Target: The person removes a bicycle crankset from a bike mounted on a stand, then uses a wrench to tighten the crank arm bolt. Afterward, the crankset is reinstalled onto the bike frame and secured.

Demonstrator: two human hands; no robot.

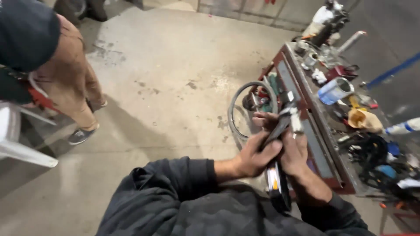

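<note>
Dark sleeve (175, 196) at 6 o'clock; black strap (276, 175) w/ metal fitting is gripped mid-frame, left hand (256, 155) & right hand (297, 153) fingers closed round it, work apparently unfinished, cluttered desk (323, 153) at 3 o'clock.

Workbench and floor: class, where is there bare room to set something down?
Bare concrete floor lies open between the standing person and the hoop. The workbench is crowded with cans, rags, cables.
</note>
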